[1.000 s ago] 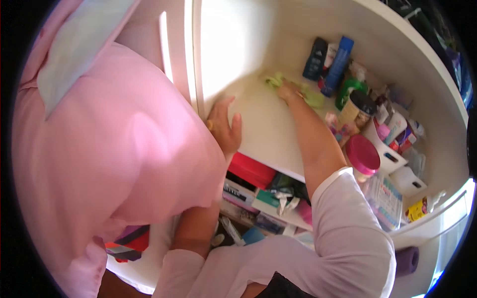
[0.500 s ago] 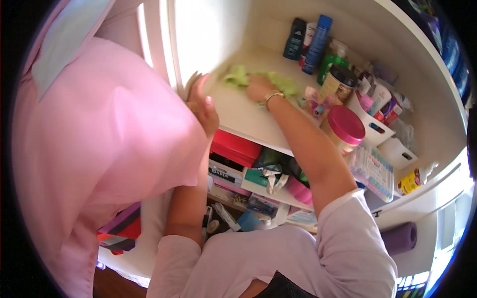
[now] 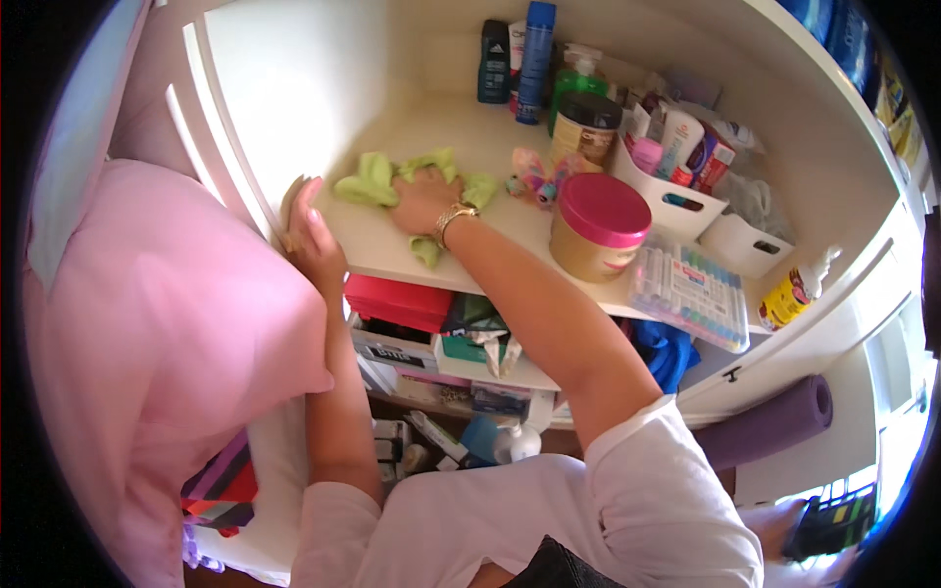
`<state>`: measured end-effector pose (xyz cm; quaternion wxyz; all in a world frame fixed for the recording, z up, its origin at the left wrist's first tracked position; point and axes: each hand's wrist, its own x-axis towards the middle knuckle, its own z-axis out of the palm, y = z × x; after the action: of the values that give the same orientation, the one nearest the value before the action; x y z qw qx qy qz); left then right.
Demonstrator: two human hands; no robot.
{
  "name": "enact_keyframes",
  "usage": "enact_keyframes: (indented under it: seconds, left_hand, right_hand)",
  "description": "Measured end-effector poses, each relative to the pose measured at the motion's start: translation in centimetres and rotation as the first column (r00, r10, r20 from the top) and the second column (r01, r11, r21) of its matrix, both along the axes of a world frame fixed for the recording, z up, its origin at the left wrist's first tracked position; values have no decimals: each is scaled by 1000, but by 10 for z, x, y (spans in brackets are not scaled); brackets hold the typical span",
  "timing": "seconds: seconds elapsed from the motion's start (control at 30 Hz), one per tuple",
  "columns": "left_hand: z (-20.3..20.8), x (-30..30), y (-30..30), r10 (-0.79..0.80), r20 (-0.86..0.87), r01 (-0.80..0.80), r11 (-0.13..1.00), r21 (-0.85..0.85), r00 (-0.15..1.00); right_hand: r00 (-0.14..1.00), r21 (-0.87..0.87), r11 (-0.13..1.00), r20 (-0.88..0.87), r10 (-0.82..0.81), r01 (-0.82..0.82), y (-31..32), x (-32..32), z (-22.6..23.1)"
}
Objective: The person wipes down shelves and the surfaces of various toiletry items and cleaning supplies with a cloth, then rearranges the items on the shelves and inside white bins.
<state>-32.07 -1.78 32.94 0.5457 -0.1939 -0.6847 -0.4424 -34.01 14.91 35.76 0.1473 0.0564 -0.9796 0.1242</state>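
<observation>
A crumpled light-green cloth (image 3: 369,180) lies on the white cabinet shelf (image 3: 480,147). On top of it presses my right hand (image 3: 423,201), a gold bracelet at its wrist, with the cloth bunched under and around the fingers. One corner of the cloth sticks out toward the shelf's front edge. At the cabinet's left side, my left hand (image 3: 319,245) rests against the upright edge, fingers stretched and holding nothing. A small colourful toy-like item (image 3: 539,180) sits right of the cloth, beside a tub with a pink lid (image 3: 602,218).
Behind stand a dark bottle (image 3: 493,63), a tall blue bottle (image 3: 535,64) and a green pump bottle (image 3: 574,83). White baskets (image 3: 676,212) of toiletries and a clear case of markers (image 3: 690,291) are to the right. Pink fabric (image 3: 167,304) hangs at the left. A lower shelf holds a red item (image 3: 397,302).
The view has shifted, so the shelf's things appear further left. The cloth is more bunched around my right hand, with a corner now nearer the front edge. My left hand stays at the cabinet's edge.
</observation>
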Motion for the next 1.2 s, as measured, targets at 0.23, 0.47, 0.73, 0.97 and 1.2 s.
enact_keyframes:
  seconds: [0.23, 0.47, 0.73, 0.97, 1.2]
  left_hand:
    - [12, 16, 3, -450, 181, 319, 814, 485, 874]
    - [33, 112, 178, -471, 331, 546, 817, -186, 818]
    - [24, 109, 226, -497, 253, 537, 835, -123, 830]
    - [28, 142, 195, -362, 148, 387, 897, -213, 921]
    - [-2, 172, 126, -536, -72, 516, 835, -191, 841]
  right_hand:
    - [776, -80, 772, -77, 626, -631, 35, 182, -6]
    - [760, -764, 412, -152, 632, -496, 146, 287, -88]
    - [986, -826, 544, -75, 152, -147, 171, 353, -33]
    - [976, -929, 341, -192, -106, -146, 137, 356, 40]
    - [808, -180, 931, -565, 167, -318, 99, 289, 26]
